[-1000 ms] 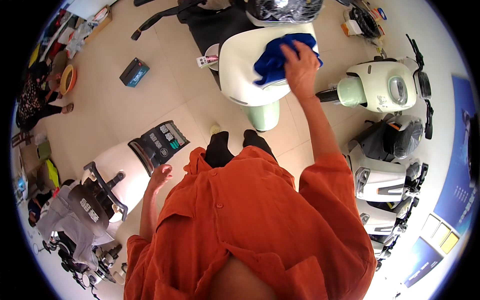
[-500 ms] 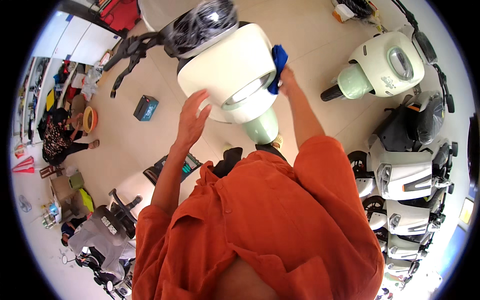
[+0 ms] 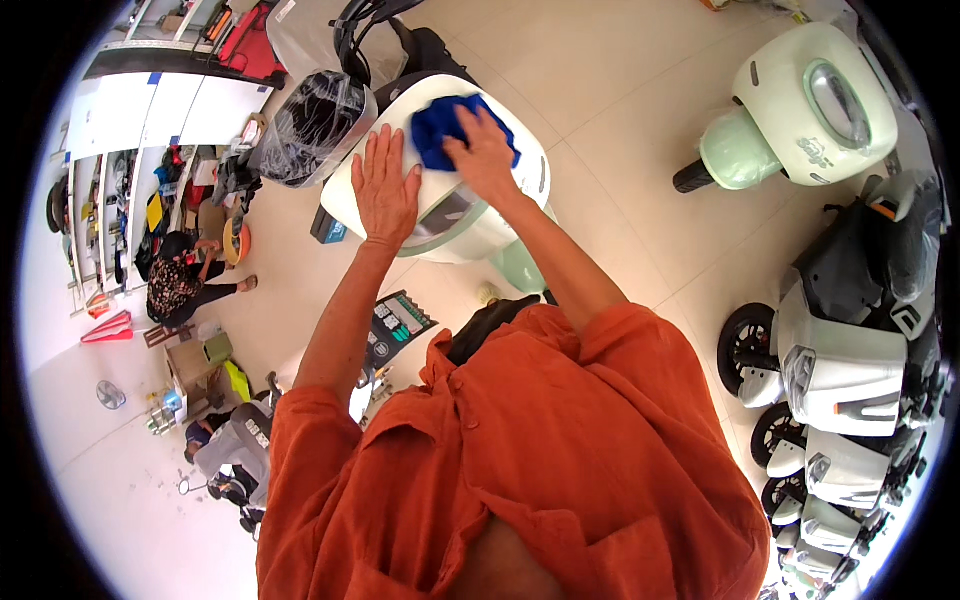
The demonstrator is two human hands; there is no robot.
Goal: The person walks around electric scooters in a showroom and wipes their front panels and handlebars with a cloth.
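Observation:
In front of me stands a scooter with a rounded cream front panel. My left hand lies flat on that panel, its fingers stretched out and nothing in it. Beside it, my right hand presses a crumpled blue cloth against the panel, partly covering it. Just below both hands, the oval headlight shows between my forearms. Clear plastic wraps the dark part at the scooter's handlebar. A pale green front fender shows beyond my right forearm.
A dark box-shaped battery and a tray of tools are on the floor to the left. Farther left, a person sits low near an orange basin. Another cream scooter and several silver scooters line the right.
My right hand has brought the blue cloth from the panel's right edge onto its top. My left hand has come down flat on the panel. The view and the scooter's handlebar have turned.

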